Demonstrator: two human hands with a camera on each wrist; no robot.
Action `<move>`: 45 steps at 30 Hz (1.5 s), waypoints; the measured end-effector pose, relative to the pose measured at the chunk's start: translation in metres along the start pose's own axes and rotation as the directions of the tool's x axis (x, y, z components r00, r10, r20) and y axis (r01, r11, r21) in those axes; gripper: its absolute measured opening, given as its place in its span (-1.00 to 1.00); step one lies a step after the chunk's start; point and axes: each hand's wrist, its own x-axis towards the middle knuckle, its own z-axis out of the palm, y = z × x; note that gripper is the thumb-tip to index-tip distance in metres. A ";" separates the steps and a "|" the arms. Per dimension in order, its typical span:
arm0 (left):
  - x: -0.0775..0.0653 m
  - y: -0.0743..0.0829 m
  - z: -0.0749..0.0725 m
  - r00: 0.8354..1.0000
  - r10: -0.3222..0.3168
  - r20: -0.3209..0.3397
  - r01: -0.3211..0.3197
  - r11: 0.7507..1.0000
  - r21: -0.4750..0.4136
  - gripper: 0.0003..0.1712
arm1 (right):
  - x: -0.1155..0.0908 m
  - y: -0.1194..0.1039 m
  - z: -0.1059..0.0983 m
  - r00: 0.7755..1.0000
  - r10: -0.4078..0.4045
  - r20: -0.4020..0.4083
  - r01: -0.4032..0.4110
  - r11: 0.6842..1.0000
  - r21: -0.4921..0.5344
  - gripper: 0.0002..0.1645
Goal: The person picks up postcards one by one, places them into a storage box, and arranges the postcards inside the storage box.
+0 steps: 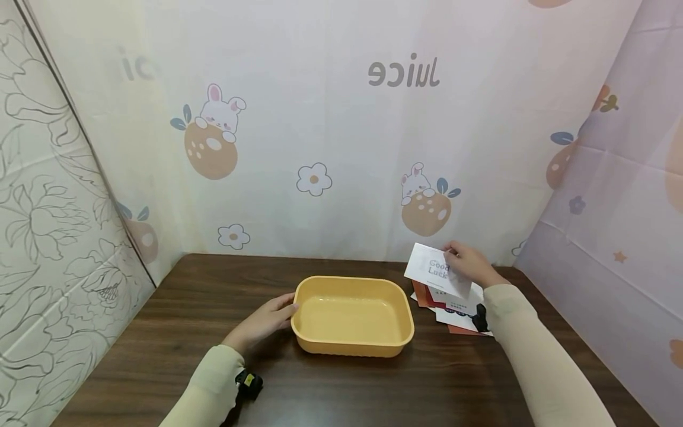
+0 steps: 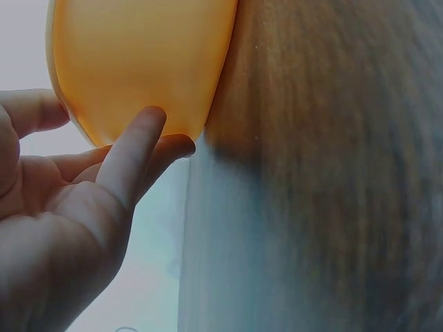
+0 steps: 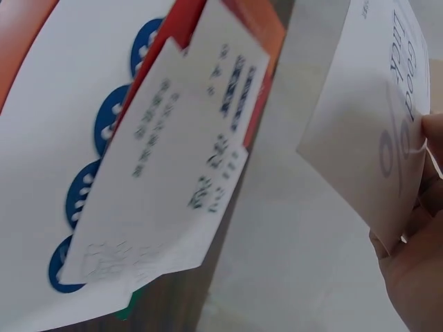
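At the left end of a yellow plastic basin (image 1: 352,350), my left hand (image 1: 269,320) has its thumb at the rim and fingers against the outer wall, holding it. The basin stands upright on the table, and its inside shows no contents. My right hand (image 1: 469,264) pinches the edge of a white card (image 1: 427,270) printed "Good Luck". This card is raised and tilted above a loose pile of cards (image 1: 459,320), white, red and orange. In the right wrist view, a white printed card (image 3: 173,159) lies over a larger white sheet with blue round shapes (image 3: 114,117).
The brown wooden table (image 1: 341,391) reaches back to a patterned curtain (image 1: 331,118). Similar cloth hangs close at the left and right sides. A small black device (image 1: 249,384) sits at the left wrist, another (image 1: 480,318) at the right.
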 end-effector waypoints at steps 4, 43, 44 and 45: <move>0.000 0.001 0.000 1.000 -0.001 0.003 0.001 1.000 -0.001 -0.36 | 0.000 -0.013 -0.001 0.999 -0.040 0.000 0.040 0.999 -0.003 -0.67; -0.002 0.002 0.003 1.000 0.009 -0.011 -0.009 1.000 0.018 -0.38 | -0.003 -0.105 0.024 0.949 -0.285 0.132 0.279 0.958 0.066 -0.77; -0.002 0.002 0.003 1.000 0.011 -0.010 -0.011 1.000 0.015 -0.39 | -0.003 -0.106 0.025 0.946 -0.295 0.131 0.290 0.955 0.058 -0.77; -0.002 0.002 0.003 1.000 0.012 -0.008 -0.012 1.000 0.014 -0.39 | -0.003 -0.107 0.026 0.944 -0.304 0.130 0.299 0.953 0.051 -0.77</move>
